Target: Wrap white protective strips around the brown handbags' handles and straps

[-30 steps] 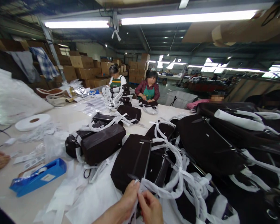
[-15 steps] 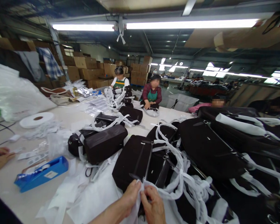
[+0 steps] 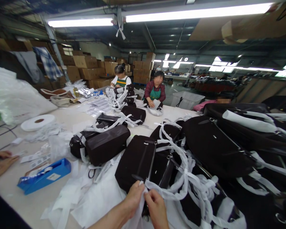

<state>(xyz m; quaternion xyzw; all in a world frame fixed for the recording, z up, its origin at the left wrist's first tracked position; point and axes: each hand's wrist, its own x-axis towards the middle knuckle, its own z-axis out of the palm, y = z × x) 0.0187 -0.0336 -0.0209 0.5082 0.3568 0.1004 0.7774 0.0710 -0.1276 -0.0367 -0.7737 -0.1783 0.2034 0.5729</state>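
My left hand (image 3: 134,197) pinches a strip of thin white wrapping (image 3: 140,208) at the near corner of a black handbag (image 3: 131,162). Beside it, my right hand (image 3: 155,203) is closed with thumb and finger together on the same wrapping, where the bag's handle (image 3: 168,190) meets the body. White wrapping covers that handle, which loops away to the right. The bag lies on its side, its metal-trimmed edge facing right. My fingers hide the exact spot where the wrapping and the handle end meet.
A blue tape dispenser (image 3: 46,176) stands left, near a co-worker's hands (image 3: 2,165) and a white roll (image 3: 38,122). More black bags (image 3: 108,144) lie beyond; a large pile (image 3: 216,148) fills the right. Two people (image 3: 154,90) work across the table.
My hands stay at the handle end, with the right fingers closing tighter on the wrapping. Across the table, a co-worker now holds a pale sheet. The view has shifted slightly.
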